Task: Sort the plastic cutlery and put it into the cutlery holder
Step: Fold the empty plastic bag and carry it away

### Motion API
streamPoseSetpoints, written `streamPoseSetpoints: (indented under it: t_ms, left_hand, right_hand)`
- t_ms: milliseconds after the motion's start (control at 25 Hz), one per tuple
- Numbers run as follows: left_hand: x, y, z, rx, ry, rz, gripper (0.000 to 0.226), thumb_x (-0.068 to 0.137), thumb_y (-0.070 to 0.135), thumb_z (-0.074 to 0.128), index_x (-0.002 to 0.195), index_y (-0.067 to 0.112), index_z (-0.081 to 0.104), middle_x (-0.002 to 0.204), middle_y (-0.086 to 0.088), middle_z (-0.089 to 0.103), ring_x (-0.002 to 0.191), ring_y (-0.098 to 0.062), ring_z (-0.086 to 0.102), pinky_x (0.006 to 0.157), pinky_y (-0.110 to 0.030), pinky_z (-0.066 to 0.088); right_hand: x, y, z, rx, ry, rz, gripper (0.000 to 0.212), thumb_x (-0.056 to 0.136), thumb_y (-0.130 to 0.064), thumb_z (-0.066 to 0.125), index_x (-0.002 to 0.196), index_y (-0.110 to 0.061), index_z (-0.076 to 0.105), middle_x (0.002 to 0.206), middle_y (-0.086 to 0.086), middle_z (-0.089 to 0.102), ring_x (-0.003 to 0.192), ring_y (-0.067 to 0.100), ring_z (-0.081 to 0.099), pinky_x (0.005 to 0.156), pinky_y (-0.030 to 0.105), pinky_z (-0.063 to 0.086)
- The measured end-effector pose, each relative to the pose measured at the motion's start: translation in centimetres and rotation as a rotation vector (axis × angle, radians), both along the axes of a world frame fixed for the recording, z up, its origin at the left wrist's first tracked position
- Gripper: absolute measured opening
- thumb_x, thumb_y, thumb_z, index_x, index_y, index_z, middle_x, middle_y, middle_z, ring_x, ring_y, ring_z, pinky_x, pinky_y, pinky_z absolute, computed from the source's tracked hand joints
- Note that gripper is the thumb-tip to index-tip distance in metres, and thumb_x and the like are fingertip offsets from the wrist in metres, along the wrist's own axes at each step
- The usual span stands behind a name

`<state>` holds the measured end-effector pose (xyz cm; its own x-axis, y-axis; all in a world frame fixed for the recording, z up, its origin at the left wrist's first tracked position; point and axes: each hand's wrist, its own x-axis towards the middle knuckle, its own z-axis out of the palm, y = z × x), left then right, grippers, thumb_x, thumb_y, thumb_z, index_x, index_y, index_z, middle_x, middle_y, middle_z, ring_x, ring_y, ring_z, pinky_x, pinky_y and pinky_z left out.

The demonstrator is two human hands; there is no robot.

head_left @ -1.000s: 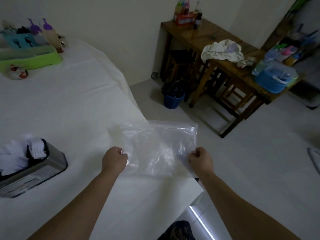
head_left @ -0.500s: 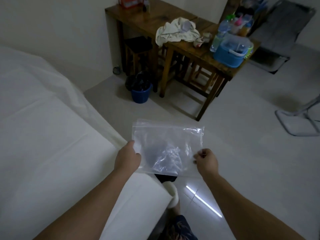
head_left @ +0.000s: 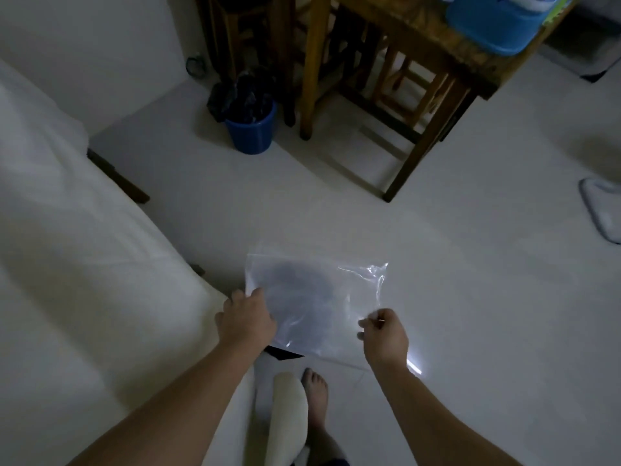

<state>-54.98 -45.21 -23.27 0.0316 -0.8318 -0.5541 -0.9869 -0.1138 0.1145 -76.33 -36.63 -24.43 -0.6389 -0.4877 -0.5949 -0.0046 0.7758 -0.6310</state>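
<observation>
Empty clear bag (head_left: 319,304), pinched at each side by left hand (head_left: 247,319) and right hand (head_left: 386,334), has swung off the worktop (head_left: 84,264) toward the blue bin (head_left: 250,129). Cutlery holder out of view; sorting apparently done.

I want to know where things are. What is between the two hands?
In the head view, a clear plastic bag stretches between the left hand and the right hand. Each hand holds one side, above the pale floor.

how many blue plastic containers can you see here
2. A blue bin stands on the floor beside the wooden table's legs, lined with a black bag. A blue tub sits on the wooden table at top right, partly cut off.
</observation>
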Motion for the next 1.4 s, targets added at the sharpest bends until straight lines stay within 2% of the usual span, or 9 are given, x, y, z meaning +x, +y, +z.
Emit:
streamPoseSetpoints:
  t_ms: [240, 400, 600, 720, 840, 1040, 1120, 1240, 1400]
  left_hand:
    - [-2.9, -2.0, -10.6, 0.023, -0.081, 0.009, 0.054, 0.087, 0.054, 0.058, 0.133, 0.030, 0.044, 0.126, -0.010, 0.050, 0.116, -0.029, 0.049, 0.094, -0.043, 0.043]
    - [-3.8, -2.0, -16.4, 0.051, -0.084, 0.015, 0.064, 0.086, 0.060, 0.056, 0.142, 0.035, 0.036, 0.131, -0.012, 0.048, 0.119, -0.032, 0.047, 0.097, -0.046, 0.042]
    - [-5.0, -1.0, -21.6, 0.100, -0.024, 0.009, 0.074, 0.084, 0.062, 0.059, 0.148, 0.039, 0.028, 0.136, -0.012, 0.045, 0.124, -0.032, 0.044, 0.101, -0.047, 0.038]
    - [-5.6, -0.6, -23.7, 0.118, -0.011, 0.017, 0.075, 0.082, 0.062, 0.061, 0.147, 0.038, 0.032, 0.152, -0.012, 0.030, 0.138, -0.033, 0.031, 0.109, -0.050, 0.032]
    - [-6.5, 0.3, -25.2, 0.185, 0.041, -0.018, 0.071, 0.089, 0.056, 0.055, 0.150, 0.031, 0.029, 0.162, -0.011, 0.012, 0.147, -0.035, 0.018, 0.114, -0.050, 0.027]
    - [-6.9, 3.5, -27.6, 0.370, 0.248, -0.053, 0.077, 0.092, 0.036, 0.053, 0.156, 0.024, 0.013, 0.164, -0.012, 0.014, 0.148, -0.033, 0.019, 0.118, -0.047, 0.028]
    - [-6.6, 4.0, -27.9, 0.378, 0.292, -0.016, 0.085, 0.091, 0.034, 0.058, 0.157, 0.026, 0.005, 0.165, -0.010, 0.008, 0.150, -0.032, 0.015, 0.119, -0.046, 0.026]
    - [-6.4, 3.8, -27.8, 0.289, 0.356, 0.006, 0.090, 0.092, 0.030, 0.060, 0.157, 0.032, -0.003, 0.166, -0.005, -0.002, 0.151, -0.031, 0.014, 0.120, -0.045, 0.027]
    - [-7.1, 2.9, -29.6, 0.318, 0.384, -0.019, 0.090, 0.092, 0.026, 0.056, 0.156, 0.035, -0.005, 0.166, -0.003, -0.004, 0.151, -0.034, 0.013, 0.119, -0.049, 0.026]
  right_hand:
    - [-1.1, -2.4, -11.3, 0.072, -0.030, 0.080, 0.016, 0.086, -0.009, 0.048, 0.079, -0.023, 0.053, 0.081, -0.005, 0.072, 0.068, 0.017, 0.072, 0.070, 0.041, 0.055]
    - [-1.6, -3.4, -16.2, 0.101, -0.019, 0.112, 0.018, 0.088, -0.011, 0.042, 0.080, -0.022, 0.054, 0.080, -0.007, 0.071, 0.068, 0.017, 0.071, 0.070, 0.040, 0.056]
    - [-2.9, -3.1, -20.4, 0.167, 0.035, 0.165, 0.017, 0.089, -0.011, 0.044, 0.078, -0.023, 0.052, 0.081, -0.005, 0.070, 0.071, 0.021, 0.070, 0.069, 0.039, 0.057]
    - [-3.4, -3.0, -22.5, 0.220, 0.091, 0.206, 0.016, 0.089, -0.013, 0.047, 0.079, -0.024, 0.051, 0.082, -0.003, 0.069, 0.073, 0.023, 0.069, 0.069, 0.038, 0.057]
    - [-3.3, -3.3, -24.0, 0.252, 0.142, 0.239, 0.013, 0.090, -0.017, 0.051, 0.080, -0.025, 0.049, 0.082, -0.002, 0.068, 0.073, 0.024, 0.068, 0.069, 0.039, 0.058]
    - [-1.0, -3.6, -25.5, 0.347, 0.105, 0.389, 0.008, 0.091, -0.017, 0.056, 0.086, -0.022, 0.053, 0.084, 0.002, 0.065, 0.076, 0.022, 0.068, 0.070, 0.038, 0.059]
    - [-0.4, -3.9, -26.0, 0.352, 0.082, 0.457, 0.006, 0.092, -0.018, 0.057, 0.089, -0.022, 0.054, 0.086, 0.002, 0.065, 0.078, 0.021, 0.068, 0.073, 0.038, 0.059]
    - [0.0, -4.3, -26.7, 0.357, 0.082, 0.522, 0.002, 0.095, -0.019, 0.055, 0.095, -0.021, 0.056, 0.088, 0.003, 0.065, 0.079, 0.019, 0.067, 0.073, 0.033, 0.057]
    - [-0.2, -3.4, -27.2, 0.310, 0.013, 0.456, 0.007, 0.094, -0.026, 0.057, 0.094, -0.027, 0.050, 0.089, 0.001, 0.065, 0.079, 0.019, 0.070, 0.077, 0.042, 0.060]
